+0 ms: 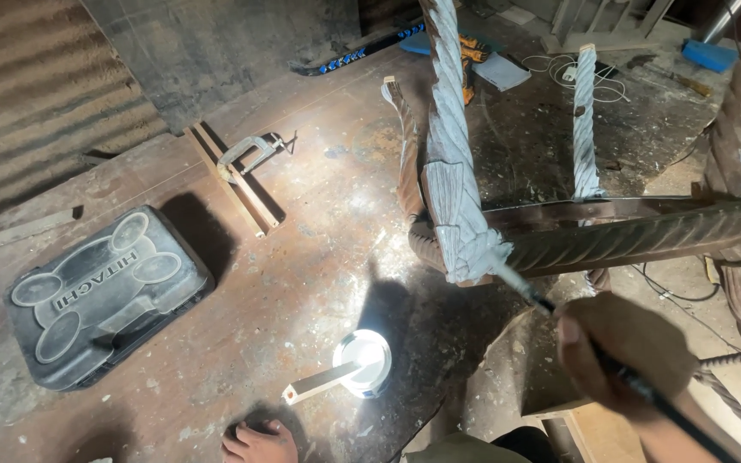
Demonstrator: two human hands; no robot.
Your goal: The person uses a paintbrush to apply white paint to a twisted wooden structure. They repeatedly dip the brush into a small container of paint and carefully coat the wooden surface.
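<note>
Right hand (628,347) low right, fingers clamped on a thin black paintbrush (559,313), angled up-left; brush tip touches the white-coated twisted wooden leg (452,171) just beyond the fingers. Left hand out of view. Far left of fingers: dark grey moulded tool case (105,296) on floor. White paint tin (364,362) with stir stick below-left.

Right hand (628,347) grips paintbrush (551,304), tip on white-coated twisted leg (452,163); paint tin (364,362) probably below.

A thin dark-handled paintbrush (576,330) slants up-left, its tip touching the base of a twisted, rope-carved wooden furniture leg (452,163) coated in pale grey-white primer, which stands upturned above a carved brown rail.
</note>
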